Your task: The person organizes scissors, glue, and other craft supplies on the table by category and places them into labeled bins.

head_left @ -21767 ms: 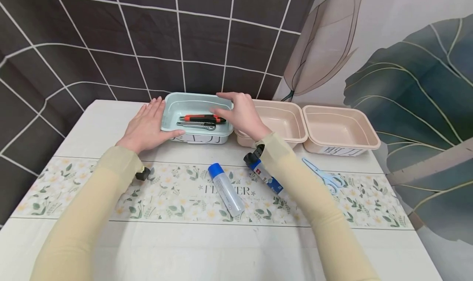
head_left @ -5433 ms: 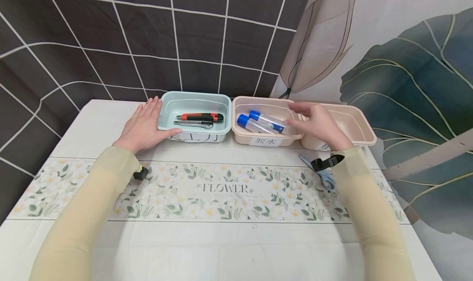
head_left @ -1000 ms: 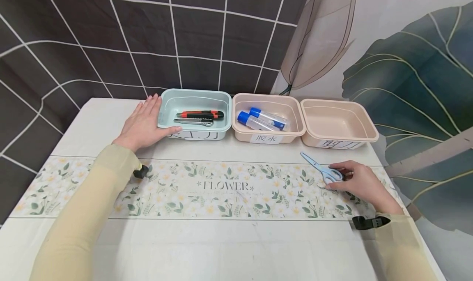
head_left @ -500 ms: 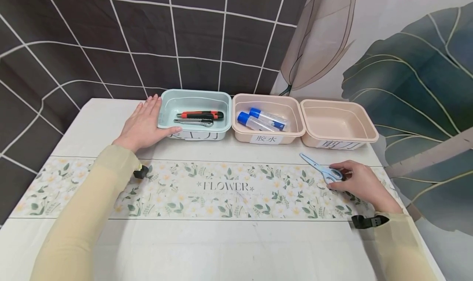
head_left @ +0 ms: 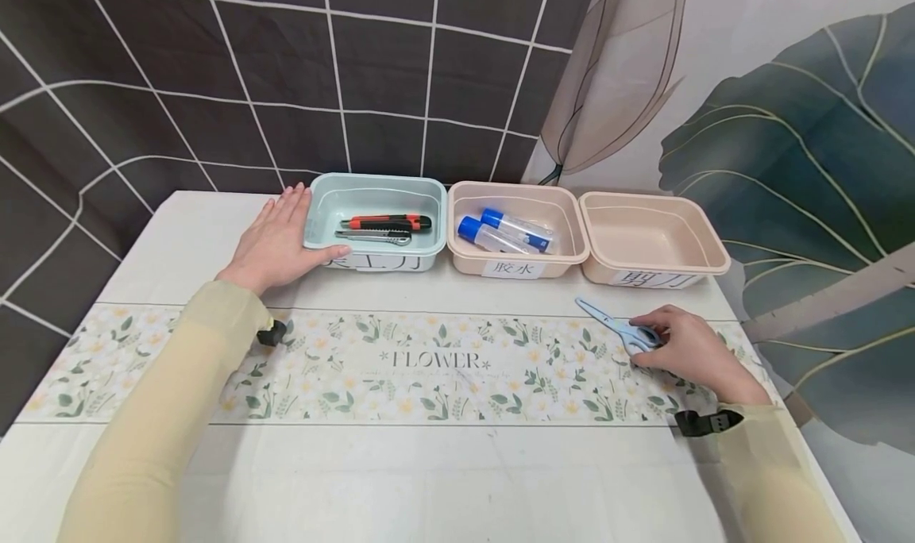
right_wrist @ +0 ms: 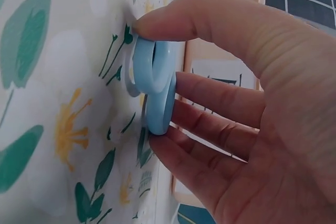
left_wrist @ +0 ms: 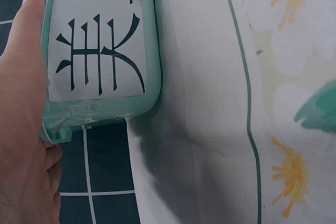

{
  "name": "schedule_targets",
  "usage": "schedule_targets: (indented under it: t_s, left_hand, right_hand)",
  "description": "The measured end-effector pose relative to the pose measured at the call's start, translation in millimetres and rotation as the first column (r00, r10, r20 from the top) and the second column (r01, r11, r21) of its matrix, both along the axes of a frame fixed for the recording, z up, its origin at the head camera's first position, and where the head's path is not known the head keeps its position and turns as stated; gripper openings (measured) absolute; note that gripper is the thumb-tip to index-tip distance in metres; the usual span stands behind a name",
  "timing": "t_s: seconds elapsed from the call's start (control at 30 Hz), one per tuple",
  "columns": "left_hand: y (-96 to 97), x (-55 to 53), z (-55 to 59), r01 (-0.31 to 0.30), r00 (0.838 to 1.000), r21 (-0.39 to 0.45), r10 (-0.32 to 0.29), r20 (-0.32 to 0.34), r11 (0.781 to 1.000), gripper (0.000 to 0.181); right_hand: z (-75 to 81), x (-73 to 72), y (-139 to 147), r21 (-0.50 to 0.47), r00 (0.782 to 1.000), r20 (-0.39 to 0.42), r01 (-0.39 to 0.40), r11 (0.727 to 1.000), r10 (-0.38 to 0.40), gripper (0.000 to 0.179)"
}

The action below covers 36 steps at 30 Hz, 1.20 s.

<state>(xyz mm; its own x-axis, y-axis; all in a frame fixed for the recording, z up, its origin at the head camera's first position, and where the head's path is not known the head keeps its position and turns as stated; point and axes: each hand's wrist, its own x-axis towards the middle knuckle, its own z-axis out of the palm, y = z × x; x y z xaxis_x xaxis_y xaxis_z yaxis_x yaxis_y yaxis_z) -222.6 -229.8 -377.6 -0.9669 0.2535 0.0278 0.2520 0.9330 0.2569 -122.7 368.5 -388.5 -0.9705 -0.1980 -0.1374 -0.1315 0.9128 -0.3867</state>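
My left hand (head_left: 272, 241) rests against the left end of a light blue-green bin (head_left: 376, 260), fingers straight along its side and thumb at the front rim. In the left wrist view the thumb lies along the bin's labelled front (left_wrist: 100, 51). Inside lie a red-and-black utility knife (head_left: 393, 223) and a grey one (head_left: 375, 236). On the table at the right, my right hand (head_left: 689, 348) pinches the handle loops of light blue scissors (head_left: 615, 325), whose blades point toward the bins. The right wrist view shows the loops (right_wrist: 152, 72) between thumb and fingers, close over the cloth.
Two pink bins continue the row: the middle one (head_left: 465, 263) holds two blue-capped glue bottles (head_left: 500, 235), and the right one (head_left: 654, 241) shows a bare floor. A floral cloth (head_left: 429, 471) covers the table. Behind hangs a dark grid-patterned curtain (head_left: 379, 67).
Since the oldest frame, the glue bottles have gone from the table into the middle bin. The right hand has moved to the scissors, which have shifted slightly left. The left hand stays put.
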Motion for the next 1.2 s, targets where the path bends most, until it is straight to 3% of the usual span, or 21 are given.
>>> schedule_targets:
  t_s: [0.63,1.2]
  left_hand:
    - [-0.4,0.6,0.4,-0.003,1.000,0.000,0.003,0.002,1.000,0.121]
    - [-0.1,-0.3,-0.3,-0.001,1.000,0.002,0.001,-0.002,1.000,0.121]
  right_hand:
    - [5.8,-6.3,-11.1,0.096,1.000,0.001,-0.021,0.995,0.021,0.056]
    - [6.8,-8.6,-13.3,0.076,1.000,-0.013,-0.021,0.997,0.022,0.060]
